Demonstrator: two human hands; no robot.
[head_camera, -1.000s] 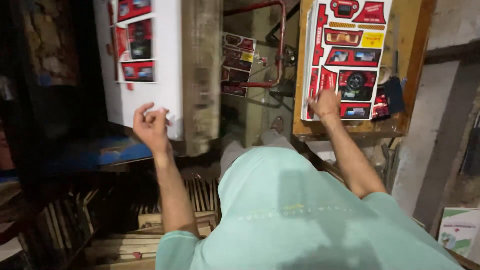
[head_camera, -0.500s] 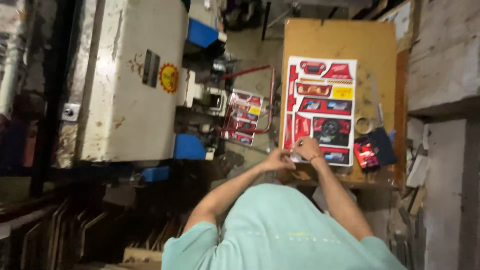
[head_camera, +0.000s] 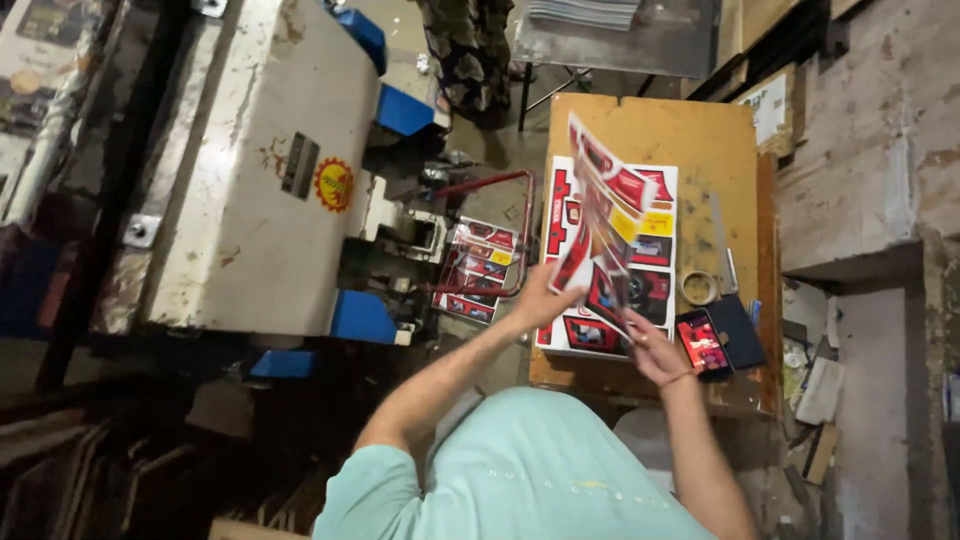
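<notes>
You stand at a worn wooden table (head_camera: 720, 150) in a dim, cluttered workshop, a scuffed white metal machine (head_camera: 250, 180) beside it. Your left hand (head_camera: 540, 300) and right hand (head_camera: 655, 350) each pinch a glossy red printed sheet (head_camera: 600, 230), lifted curling above the flat stack (head_camera: 660, 200).

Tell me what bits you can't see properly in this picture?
- Lifted printed sheet: motion-blurred in the head view, so its pictures are unclear.
- Stack of sheets on the wooden table: partly covered by the lifted sheet.
- Left hand and right hand: fingertips hidden behind the sheet.
- Machine: cut off by the top edge.
</notes>
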